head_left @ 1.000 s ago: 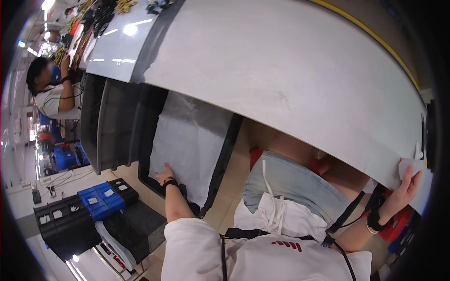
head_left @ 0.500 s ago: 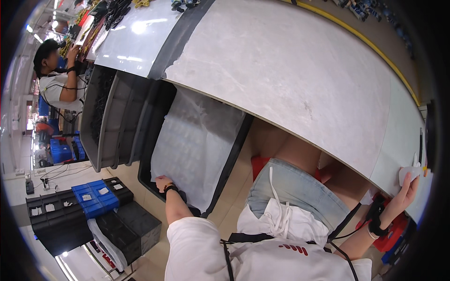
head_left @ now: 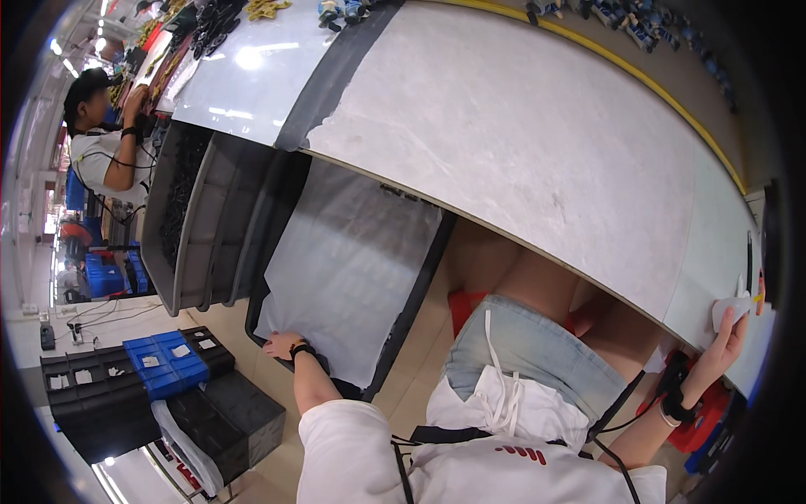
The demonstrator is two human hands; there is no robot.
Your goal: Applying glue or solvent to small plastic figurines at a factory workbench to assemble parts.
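My left hand [head_left: 281, 344] rests flat, fingers loose, on the near edge of the white sheet [head_left: 353, 269] lining the black bin [head_left: 411, 311] under the tabletop [head_left: 537, 151]; right hand [head_left: 729, 336] at the tabletop's far right edge, fingers touching a small white piece [head_left: 729, 307]; can't tell if gripped; blue tray [head_left: 164, 363] on floor nearby.

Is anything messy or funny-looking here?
A little. The white liner sheet in the black bin under the table lies wrinkled, its near edge hanging over the rim where the left hand rests. The dark tape strip on the tabletop has a ragged edge.
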